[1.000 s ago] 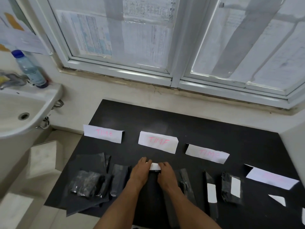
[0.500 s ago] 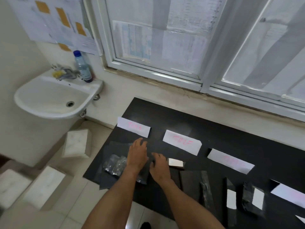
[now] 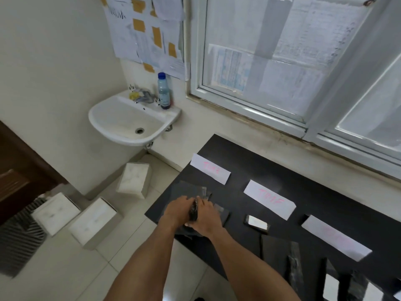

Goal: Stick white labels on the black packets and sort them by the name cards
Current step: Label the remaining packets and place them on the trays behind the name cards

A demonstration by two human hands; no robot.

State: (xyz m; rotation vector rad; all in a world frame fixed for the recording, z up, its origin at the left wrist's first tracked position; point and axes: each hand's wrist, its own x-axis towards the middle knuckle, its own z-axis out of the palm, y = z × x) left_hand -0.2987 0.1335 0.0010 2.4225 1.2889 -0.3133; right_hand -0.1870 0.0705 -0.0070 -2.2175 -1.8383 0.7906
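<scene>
- Head view, far left: a white sink hangs on the wall, with a clear bottle with a blue cap standing on its back rim beside the tap. White blocks lie on the tiled floor below it.
- The left hand sits over the near left corner of the black desk, its grip curled around a crumpled black packet that stands up between both hands.
- The right hand presses against the same packet from the other side, its grip closed on it; more black packets and a flat black sheet lie under and just behind the hands.
- Three white name cards with pink writing run in a row away to the right: the first card just beyond the hands, the second card in the middle, the third card farther right.
- A packet with a white label lies near the second card, apart from the hands.
- At the lower right edge, more labelled packets lie on the desk, partly cut off.
</scene>
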